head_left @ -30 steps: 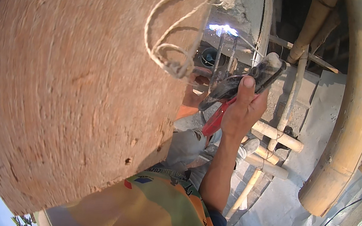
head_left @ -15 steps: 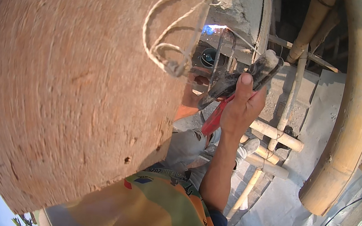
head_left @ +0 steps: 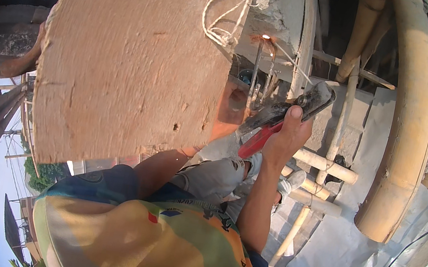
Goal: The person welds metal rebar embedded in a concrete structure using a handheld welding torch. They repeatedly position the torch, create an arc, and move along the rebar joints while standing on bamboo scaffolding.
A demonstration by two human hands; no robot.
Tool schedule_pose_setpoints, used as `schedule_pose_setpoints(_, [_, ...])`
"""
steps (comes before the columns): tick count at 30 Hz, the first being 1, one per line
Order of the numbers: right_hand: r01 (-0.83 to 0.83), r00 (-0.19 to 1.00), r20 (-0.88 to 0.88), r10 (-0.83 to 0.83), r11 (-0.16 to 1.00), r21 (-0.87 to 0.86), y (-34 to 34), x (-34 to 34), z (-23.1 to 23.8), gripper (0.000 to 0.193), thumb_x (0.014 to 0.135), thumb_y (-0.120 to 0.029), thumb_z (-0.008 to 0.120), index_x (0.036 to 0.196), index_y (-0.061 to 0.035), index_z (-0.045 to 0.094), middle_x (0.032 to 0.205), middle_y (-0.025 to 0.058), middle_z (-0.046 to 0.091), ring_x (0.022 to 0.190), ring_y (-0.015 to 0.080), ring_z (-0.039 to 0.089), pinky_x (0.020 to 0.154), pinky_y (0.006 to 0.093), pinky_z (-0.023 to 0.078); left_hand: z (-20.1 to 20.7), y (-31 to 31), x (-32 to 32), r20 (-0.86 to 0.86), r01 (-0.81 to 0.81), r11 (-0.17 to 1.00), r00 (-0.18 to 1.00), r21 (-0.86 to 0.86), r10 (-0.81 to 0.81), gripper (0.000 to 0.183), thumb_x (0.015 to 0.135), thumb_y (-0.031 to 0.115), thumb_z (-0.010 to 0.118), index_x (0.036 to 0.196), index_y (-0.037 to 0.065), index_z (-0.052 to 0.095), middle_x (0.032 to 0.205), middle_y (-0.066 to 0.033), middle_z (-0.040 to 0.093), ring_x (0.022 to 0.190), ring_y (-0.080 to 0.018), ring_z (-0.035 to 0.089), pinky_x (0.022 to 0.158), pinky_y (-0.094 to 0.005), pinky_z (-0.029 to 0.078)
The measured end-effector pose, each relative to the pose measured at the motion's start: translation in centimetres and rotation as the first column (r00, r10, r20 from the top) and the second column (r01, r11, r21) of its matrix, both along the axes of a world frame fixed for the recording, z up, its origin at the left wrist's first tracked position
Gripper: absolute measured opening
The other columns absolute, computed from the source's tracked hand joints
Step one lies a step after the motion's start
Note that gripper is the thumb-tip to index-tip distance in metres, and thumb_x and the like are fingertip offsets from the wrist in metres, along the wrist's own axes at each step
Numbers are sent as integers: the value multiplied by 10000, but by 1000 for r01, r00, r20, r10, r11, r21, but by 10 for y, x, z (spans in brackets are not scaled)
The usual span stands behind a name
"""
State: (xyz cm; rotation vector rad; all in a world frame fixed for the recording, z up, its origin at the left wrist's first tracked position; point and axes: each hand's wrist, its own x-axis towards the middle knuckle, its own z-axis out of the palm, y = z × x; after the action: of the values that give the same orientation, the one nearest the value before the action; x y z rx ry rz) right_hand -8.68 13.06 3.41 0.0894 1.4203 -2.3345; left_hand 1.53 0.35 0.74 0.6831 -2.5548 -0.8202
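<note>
My right hand is closed round a black and red welding electrode holder, thumb on top. From its jaw a thin welding rod runs up and left towards a small glowing spot at the top of some upright metal bars. These bars stand just below a rough concrete beam. A large wooden board with a loop of white string covers much of the left. Behind its lower right edge my left hand is partly hidden near the bars; its fingers are unclear.
Thick bamboo poles hang at the right. Thinner bamboo pieces are tied crosswise beyond my right forearm. Grey sheeting lies below at the right, with a dark cable. Dark curved tubes show at the far left.
The bright blue-white flash at the bars has died down to a small orange-white glow. The board appears smaller and farther right, uncovering my left forearm. My right hand sits slightly lower.
</note>
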Motion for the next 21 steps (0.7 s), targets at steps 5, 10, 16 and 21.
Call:
schedule_pose_setpoints(5, [176, 984, 56, -170, 977, -119, 41, 23, -9, 602, 932, -574, 543, 1055, 15, 538, 849, 105, 582, 704, 180, 573, 604, 292, 457, 0, 12, -4, -38, -60, 997, 998, -40, 58, 560, 779, 172, 839, 1152, -24, 470, 974, -161, 677, 850, -210, 686, 753, -339, 544])
schedule_pose_setpoints(10, [188, 977, 138, -162, 960, -207, 87, 46, -8, 588, 923, -581, 525, 1092, -18, 519, 805, 128, 572, 654, 197, 561, 566, 315, 456, 0, 21, -6, -76, -112, 988, 990, 110, 121, 614, 804, 326, 839, 1183, -21, 502, 1020, -150, 650, 829, -202, 654, 732, -346, 544])
schedule_pose_setpoints(16, [156, 987, -1, -160, 961, -227, 120, 69, -6, 556, 944, -566, 499, 1114, -36, 499, 743, 125, 567, 602, 194, 546, 547, 322, 454, -11, 41, 15, -195, -203, 969, 954, 138, 228, 658, 826, 310, 827, 1290, 10, 469, 1170, -159, 589, 851, -183, 617, 749, -329, 528])
schedule_pose_setpoints(21, [201, 979, 44, -197, 975, -97, 152, 84, -3, 524, 974, -534, 485, 1091, -23, 490, 770, 134, 582, 635, 186, 571, 571, 305, 470, -29, 55, 109, 139, -196, 979, 973, 53, 187, 485, 819, 154, 802, 1210, 41, 539, 1037, -107, 533, 801, -203, 588, 747, -328, 504])
